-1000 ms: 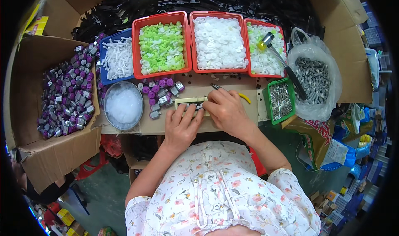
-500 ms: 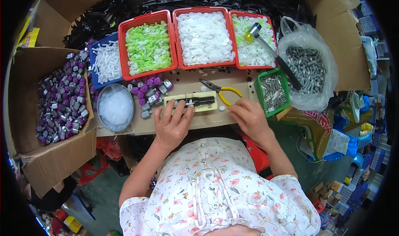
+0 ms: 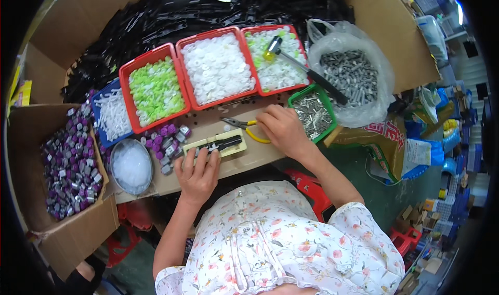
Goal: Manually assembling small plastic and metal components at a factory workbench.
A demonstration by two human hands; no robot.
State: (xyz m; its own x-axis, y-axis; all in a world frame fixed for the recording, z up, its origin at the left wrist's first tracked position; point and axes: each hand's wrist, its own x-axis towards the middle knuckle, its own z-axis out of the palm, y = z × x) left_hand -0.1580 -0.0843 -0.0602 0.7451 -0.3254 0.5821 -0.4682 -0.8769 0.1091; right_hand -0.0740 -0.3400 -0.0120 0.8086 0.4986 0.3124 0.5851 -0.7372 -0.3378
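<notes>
My left hand (image 3: 198, 178) has its fingers bent over the near wall of a small cream tray (image 3: 236, 150), holding its left end. Inside the tray lies a long black plastic part (image 3: 229, 141) with a small pale piece near my fingertips. My right hand (image 3: 285, 131) is just right of the tray, fingers drawn together in a pinch. What it pinches, if anything, is hidden. Pliers with yellow handles (image 3: 257, 135) lie partly beneath that hand. A small white disc (image 3: 226, 128) rests by the pliers' jaws.
Red bins (image 3: 183, 89) of green and white discs line the back. A hammer (image 3: 296, 62) lies across one bin and a bag (image 3: 382, 95) of grey parts. A green basket (image 3: 329, 122) holds metal pins. At left are a metal bowl (image 3: 150, 179) and a carton (image 3: 99, 212) of purple-grey pieces.
The whole view has shifted and tilted. My right hand has moved away from me, over the pliers' handles. The white disc that lay beside the tray's right end no longer shows. My left hand stays on the tray.
</notes>
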